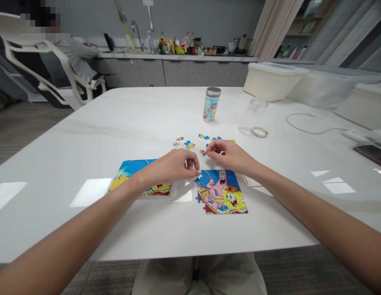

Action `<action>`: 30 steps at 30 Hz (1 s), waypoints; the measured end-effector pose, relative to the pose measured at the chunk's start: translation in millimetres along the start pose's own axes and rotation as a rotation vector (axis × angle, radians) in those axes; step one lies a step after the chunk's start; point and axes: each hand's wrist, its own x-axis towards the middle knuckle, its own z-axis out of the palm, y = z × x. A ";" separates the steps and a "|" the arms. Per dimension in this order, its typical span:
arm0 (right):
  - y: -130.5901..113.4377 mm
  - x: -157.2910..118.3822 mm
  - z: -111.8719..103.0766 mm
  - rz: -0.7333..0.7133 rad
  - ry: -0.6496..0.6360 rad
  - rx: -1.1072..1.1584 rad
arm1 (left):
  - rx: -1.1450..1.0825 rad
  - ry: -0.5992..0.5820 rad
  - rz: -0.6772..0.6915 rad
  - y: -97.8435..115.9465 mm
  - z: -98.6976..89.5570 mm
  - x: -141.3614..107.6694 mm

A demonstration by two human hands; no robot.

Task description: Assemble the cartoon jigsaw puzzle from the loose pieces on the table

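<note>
At the near side of a white table (141,233), a left hand (178,164) with thumb and forefinger bent nearly together, just beside the far left corner of a partly joined jigsaw (221,188). Impossible to tell whether with any piece between the tips. Farther off and to the right, a right hand (228,155) with curled fingers and a narrow gap at most, right at a small red-and-blue piece (203,152); held or merely touched, unclear.

Likeliest trouble, by appearances: a knock to the joined section from the left fingertips or heel of the right hand, with exposed tabs along the ragged left edge apt to work loose. Also possible: a slip of the small piece from too shallow a pinch, or a scattering of the loose pieces (189,144) on the far side by a sweep of the right knuckles. Under the left forearm, a printed picture sheet (130,168), liable to slide if brushed. Well beyond, upright, a cartoon-wrapped canister (211,105), at little apparent risk.
</note>
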 end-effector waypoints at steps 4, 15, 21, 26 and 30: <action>13.1 6.5 -10.0 -0.059 0.160 -0.214 | 0.449 0.238 -0.058 0.9 -4.1 -0.4; 32.4 14.6 -20.1 -0.035 0.301 -0.347 | 0.829 0.059 0.040 -22.3 -24.4 -2.6; 32.5 13.8 -18.9 -0.045 0.289 -0.352 | 0.701 -0.031 -0.034 -29.4 -39.4 -13.8; 32.9 12.4 -16.8 -0.015 0.247 -0.364 | 0.622 -0.116 -0.148 -40.9 -44.5 -15.7; 32.8 11.4 -14.5 -0.001 0.228 -0.357 | 0.584 -0.092 -0.136 -46.8 -42.2 -14.4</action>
